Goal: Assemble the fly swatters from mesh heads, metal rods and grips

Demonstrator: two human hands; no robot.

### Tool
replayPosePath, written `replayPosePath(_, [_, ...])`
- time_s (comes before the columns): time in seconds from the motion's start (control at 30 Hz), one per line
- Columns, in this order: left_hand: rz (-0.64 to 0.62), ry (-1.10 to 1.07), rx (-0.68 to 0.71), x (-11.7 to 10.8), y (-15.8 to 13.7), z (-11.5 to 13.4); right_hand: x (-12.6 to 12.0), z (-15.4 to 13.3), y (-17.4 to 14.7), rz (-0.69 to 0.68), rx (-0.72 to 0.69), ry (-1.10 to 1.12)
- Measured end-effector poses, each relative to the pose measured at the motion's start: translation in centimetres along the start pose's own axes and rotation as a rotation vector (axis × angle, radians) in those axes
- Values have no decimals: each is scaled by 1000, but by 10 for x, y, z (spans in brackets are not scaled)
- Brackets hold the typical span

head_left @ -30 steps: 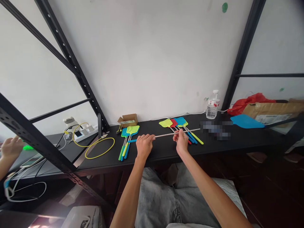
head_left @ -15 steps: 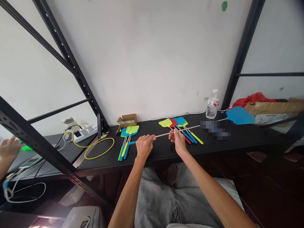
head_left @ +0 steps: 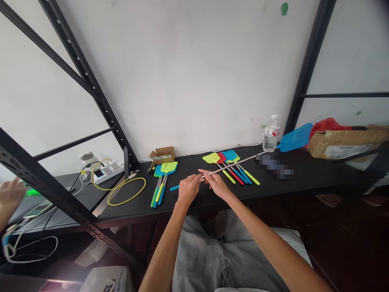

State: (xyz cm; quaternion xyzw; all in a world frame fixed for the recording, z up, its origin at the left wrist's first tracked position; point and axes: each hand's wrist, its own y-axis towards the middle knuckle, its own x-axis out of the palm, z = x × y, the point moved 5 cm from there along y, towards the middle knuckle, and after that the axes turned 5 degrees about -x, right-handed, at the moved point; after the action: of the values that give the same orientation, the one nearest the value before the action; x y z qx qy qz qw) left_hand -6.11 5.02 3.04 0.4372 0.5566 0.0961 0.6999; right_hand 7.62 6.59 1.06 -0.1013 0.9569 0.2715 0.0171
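Observation:
A blue fly swatter (head_left: 295, 138) with a long thin metal shaft stretches across the table, its head raised at the right beside the bottle. My left hand (head_left: 189, 190) is closed around the grip end, and the blue handle tip pokes out on its left. Close beside it, my right hand (head_left: 215, 183) pinches the shaft near the handle. Several short fly swatters with yellow, red and blue heads lie fanned behind my right hand, including a red fly swatter (head_left: 222, 157). To the left of my left hand lies another group, with a yellow-headed fly swatter (head_left: 169, 167) on top.
A water bottle (head_left: 271, 133) stands against the wall. Farther right is a cardboard box (head_left: 340, 145); a small open box (head_left: 162, 155) sits at the back left. A yellow cable (head_left: 127, 202) loops near a power strip (head_left: 108, 172). Another person's hand (head_left: 11, 195) shows at far left.
My right hand has slid left along the shaft to meet my left hand. The swatter's head has moved left and turned to a steeper angle.

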Motion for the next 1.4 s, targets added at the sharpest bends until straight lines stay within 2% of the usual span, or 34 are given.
replayPosePath(0.17, [5,-2,5,2,0,0,7,1,1,-60,-7,-17])
replayPosePath(0.27, [25,-25,-7,2,0,-1,3,6,0,-4,65,62])
replayPosePath(0.33, [39,-39,-28,1,1,-2,-5,10,-2,123,87,169])
replayPosePath(0.47, [39,-47,-76,-1,1,-6,-28,20,-8,520,84,347])
replayPosePath(0.53, [28,-52,-103,-2,1,-8,-33,23,-11,615,72,340])
replayPosePath(0.7, [-17,-43,-167,-1,0,-14,-41,23,-15,758,50,291])
replayPosePath(1.03, [-39,-46,-155,1,-4,-16,-44,29,-12,713,73,290])
replayPosePath(1.4, [-63,-39,-155,2,-3,-12,-28,26,-7,461,102,156])
